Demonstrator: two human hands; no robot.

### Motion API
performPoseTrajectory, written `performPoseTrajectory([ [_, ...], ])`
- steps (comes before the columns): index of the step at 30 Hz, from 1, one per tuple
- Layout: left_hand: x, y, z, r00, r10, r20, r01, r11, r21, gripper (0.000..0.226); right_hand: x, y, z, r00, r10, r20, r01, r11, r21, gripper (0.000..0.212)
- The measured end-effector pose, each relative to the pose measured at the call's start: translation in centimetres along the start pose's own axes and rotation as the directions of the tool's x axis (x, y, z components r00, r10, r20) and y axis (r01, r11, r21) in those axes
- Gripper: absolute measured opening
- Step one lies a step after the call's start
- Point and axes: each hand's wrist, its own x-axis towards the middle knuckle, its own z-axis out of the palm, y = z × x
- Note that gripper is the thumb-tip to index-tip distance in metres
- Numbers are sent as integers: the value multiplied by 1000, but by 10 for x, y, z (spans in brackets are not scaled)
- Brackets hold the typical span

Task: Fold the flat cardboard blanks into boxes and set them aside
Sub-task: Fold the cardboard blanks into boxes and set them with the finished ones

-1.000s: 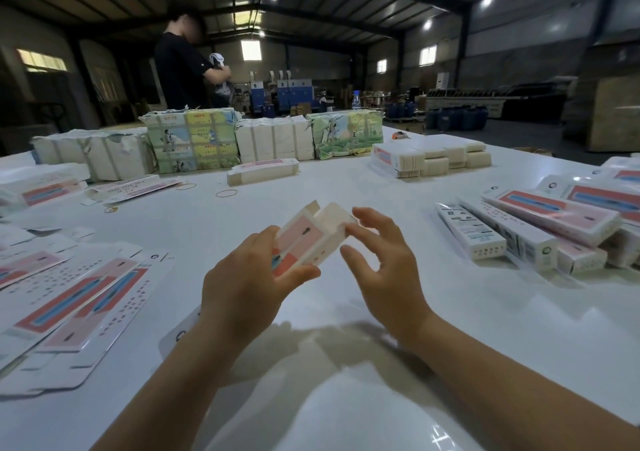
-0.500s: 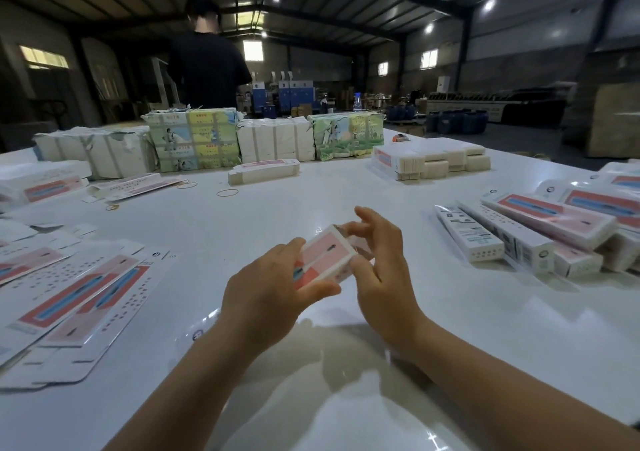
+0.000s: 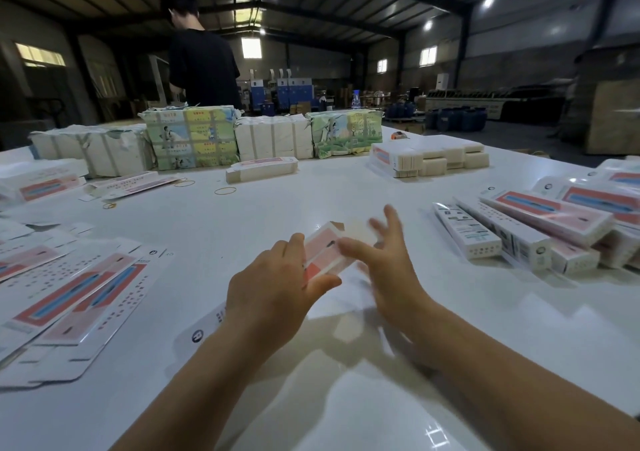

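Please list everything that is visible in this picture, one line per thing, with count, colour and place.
White table: one, fills the foreground.
Half-folded pink-and-white cardboard box: one, centre, between the hands.
Flat pink-and-blue printed cardboard blanks: several overlapping, left.
Finished long white-and-pink boxes: a pile, count unclear, right.
Stack of white flat blanks: one, back right.
Wrapped white and green-yellow bundles: a row, far edge.
Yellow rubber bands: at least three, behind centre.
Person in black shirt: one, beyond the table.
Left hand: grips the box.
Right hand: blurred, fingers spread at the box's end.
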Motion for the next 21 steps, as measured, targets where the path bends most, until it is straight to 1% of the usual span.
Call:
performPoseTrajectory([
  [1, -1, 0, 1, 1000, 12, 11, -12, 1000, 21, 95, 4, -1, -2, 986, 132, 101, -150, 970, 194, 76],
  [2, -1, 0, 2, 999, 24, 26, -25, 999, 48, 92, 6, -1, -4, 966, 186, 182, -236, 923, 305, 55],
  [3, -2, 0, 3, 999, 32, 39, -35, 997, 73, 89, 5, -2, -3, 960, 184, 212, -244, 921, 304, 35],
  [4, -3, 1, 4, 998, 37, 46, -41, 995, 89, 86, 5, 0, -3, 972, 141, 188, -183, 956, 230, 22],
  [5, -3, 1, 6, 998, 42, 44, -46, 993, 106, 84, 2, 2, -2, 990, 38, 135, -49, 995, 82, 13],
  [6, -3, 3, 7, 998, 49, 35, -53, 989, 138, 84, -1, 5, -1, 991, -101, 92, 113, 985, -130, 12],
  [7, -3, 5, 8, 998, 57, 21, -60, 982, 181, 87, -4, 8, 2, 969, -229, 94, 248, 903, -351, 17],
  [8, -3, 6, 9, 998, 64, 11, -65, 972, 224, 92, -8, 11, 4, 943, -311, 121, 327, 789, -520, 23],
  [9, -3, 8, 11, 998, 69, 6, -68, 965, 254, 94, -11, 12, 6, 927, -343, 148, 359, 705, -612, 30],
  [10, -3, 8, 12, 998, 68, 7, -67, 962, 265, 91, -13, 12, 7, 921, -348, 178, 374, 651, -661, 35],
  [11, -3, 8, 13, 998, 68, 11, -69, 961, 267, 84, -14, 13, 8, 922, -329, 205, 376, 629, -681, 38],
  [12, -5, 8, 12, 997, 74, 9, -74, 961, 266, 78, -16, 13, 8, 929, -296, 220, 364, 637, -679, 39],
  [13, -6, 7, 11, 997, 77, -6, -72, 962, 264, 76, -18, 12, 9, 942, -269, 203, 336, 706, -624, 36],
  [14, -7, 6, 8, 998, 64, -23, -56, 963, 264, 77, -20, 9, 11, 961, -219, 167, 274, 824, -497, 32],
  [15, -7, 5, 5, 999, 41, -35, -31, 966, 257, 80, -19, 5, 11, 981, -137, 137, 176, 926, -335, 30],
  [16, -7, 5, 1, 999, 21, -42, -11, 974, 226, 81, -16, 2, 10, 991, -54, 122, 77, 980, -186, 31],
  [17, -8, 5, -2, 999, 17, -43, -9, 981, 192, 80, -12, 0, 8, 992, -1, 129, 11, 997, -72, 29],
  [19, -7, 5, -3, 996, 57, -73, -41, 980, 193, 75, -6, -4, 6, 988, 51, 147, -68, 991, 111, 21],
  [21, -6, 6, -2, 987, 91, -129, -62, 976, 209, 73, -3, -5, 4, 988, 78, 137, -104, 975, 197, 29],
])
